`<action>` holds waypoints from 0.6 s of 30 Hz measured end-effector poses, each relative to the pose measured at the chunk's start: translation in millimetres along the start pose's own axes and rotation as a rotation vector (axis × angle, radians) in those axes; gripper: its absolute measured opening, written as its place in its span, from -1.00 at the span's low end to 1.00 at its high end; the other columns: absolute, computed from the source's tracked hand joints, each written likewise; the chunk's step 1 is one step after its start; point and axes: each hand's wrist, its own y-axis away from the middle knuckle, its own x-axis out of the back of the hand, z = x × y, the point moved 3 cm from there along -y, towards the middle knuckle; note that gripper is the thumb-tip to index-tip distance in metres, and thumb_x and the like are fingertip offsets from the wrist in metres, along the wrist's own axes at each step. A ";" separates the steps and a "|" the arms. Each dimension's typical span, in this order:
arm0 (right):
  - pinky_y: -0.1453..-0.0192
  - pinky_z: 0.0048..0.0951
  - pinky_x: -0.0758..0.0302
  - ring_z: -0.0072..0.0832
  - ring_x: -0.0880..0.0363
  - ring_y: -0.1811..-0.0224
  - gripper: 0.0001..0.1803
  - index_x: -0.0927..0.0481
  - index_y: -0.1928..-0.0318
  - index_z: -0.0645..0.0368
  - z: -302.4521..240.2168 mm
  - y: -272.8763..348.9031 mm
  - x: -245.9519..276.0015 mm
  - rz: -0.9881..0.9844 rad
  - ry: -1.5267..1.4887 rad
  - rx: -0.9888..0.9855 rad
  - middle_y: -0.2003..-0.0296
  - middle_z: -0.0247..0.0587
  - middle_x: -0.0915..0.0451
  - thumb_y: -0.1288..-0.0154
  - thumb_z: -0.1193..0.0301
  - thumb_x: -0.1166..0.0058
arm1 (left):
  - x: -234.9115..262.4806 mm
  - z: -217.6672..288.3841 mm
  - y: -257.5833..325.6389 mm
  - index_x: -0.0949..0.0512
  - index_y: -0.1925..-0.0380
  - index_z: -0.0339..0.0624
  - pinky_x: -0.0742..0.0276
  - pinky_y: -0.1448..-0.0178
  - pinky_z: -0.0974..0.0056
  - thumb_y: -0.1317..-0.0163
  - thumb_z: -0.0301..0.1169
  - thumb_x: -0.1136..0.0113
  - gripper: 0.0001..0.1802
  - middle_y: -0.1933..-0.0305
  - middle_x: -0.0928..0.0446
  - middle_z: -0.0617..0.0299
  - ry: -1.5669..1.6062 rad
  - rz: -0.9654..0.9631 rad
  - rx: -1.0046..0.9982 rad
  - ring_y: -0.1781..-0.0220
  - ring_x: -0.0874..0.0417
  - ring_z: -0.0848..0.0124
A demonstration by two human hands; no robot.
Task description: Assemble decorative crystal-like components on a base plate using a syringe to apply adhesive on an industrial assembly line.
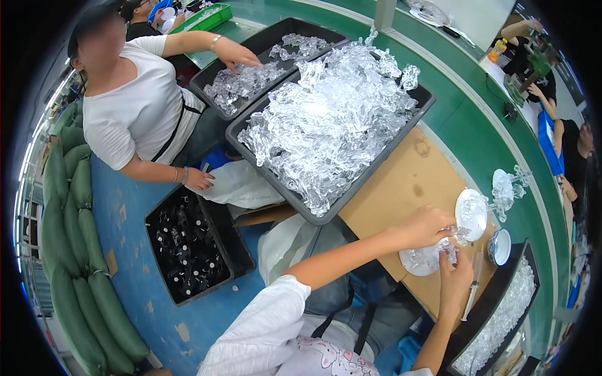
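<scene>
Both of my hands are closed over the near white round plate (pixel 417 266) at the right of the cardboard-covered table. My left hand (pixel 421 228) comes from the far left side and pinches a clear plastic piece (pixel 461 234). Lower down, my right hand (pixel 454 280) grips another clear plastic piece (pixel 446 248) between thumb and fingers. The two pieces are close together; I cannot tell whether they touch. Beyond my hands a second white plate (pixel 467 220) bears more clear parts. Beside it stands a small blue-and-white bowl (pixel 499 246).
A black crate (pixel 376 182) heaped with clear plastic parts stands left of my hands. A thin white tool (pixel 469 302) and a black tray (pixel 467 335) of small clear pieces lie right. A co-worker (pixel 141 106) reaches into another black crate (pixel 200 81). A bin (pixel 241 257) holds black parts.
</scene>
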 end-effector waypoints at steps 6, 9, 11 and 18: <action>0.25 -0.29 -0.45 -0.15 -0.55 0.37 -0.66 -0.61 0.13 0.26 -2.5 0.6 -0.3 -0.014 -0.028 -0.013 0.39 0.03 -0.60 -0.18 0.29 -0.23 | 3.4 0.8 -1.3 -0.58 0.29 -0.18 -0.40 0.11 0.05 -0.10 -0.43 -0.22 -0.84 0.34 -0.60 0.10 0.020 -0.003 -0.008 0.22 -0.59 0.07; 0.23 -0.31 -0.46 -0.20 -0.56 0.35 -0.65 -0.61 0.08 0.24 -4.9 1.2 3.4 -0.025 -0.054 -0.008 0.34 0.00 -0.61 -0.17 0.31 -0.24 | 6.4 -0.2 -1.0 -0.59 0.31 -0.18 -0.41 0.12 0.05 -0.09 -0.42 -0.23 -0.84 0.35 -0.60 0.10 0.020 0.017 -0.025 0.22 -0.59 0.06; 0.22 -0.33 -0.47 -0.25 -0.58 0.33 -0.63 -0.60 0.04 0.22 -6.9 2.5 9.8 -0.023 -0.078 -0.016 0.31 -0.03 -0.62 -0.16 0.33 -0.25 | 8.6 -1.1 -3.2 -0.60 0.31 -0.19 -0.41 0.13 0.05 -0.09 -0.41 -0.23 -0.84 0.35 -0.60 0.09 0.020 0.022 -0.043 0.22 -0.59 0.06; 0.15 -0.42 -0.48 -0.45 -0.59 0.21 -0.53 -0.56 -0.08 0.13 -14.1 17.6 27.5 -0.030 -0.214 -0.084 0.15 -0.20 -0.64 -0.11 0.44 -0.28 | 31.6 -14.6 -14.6 -0.60 0.32 -0.24 -0.43 0.13 0.06 -0.13 -0.36 -0.26 -0.81 0.39 -0.58 0.04 -0.104 0.004 -0.056 0.23 -0.59 0.05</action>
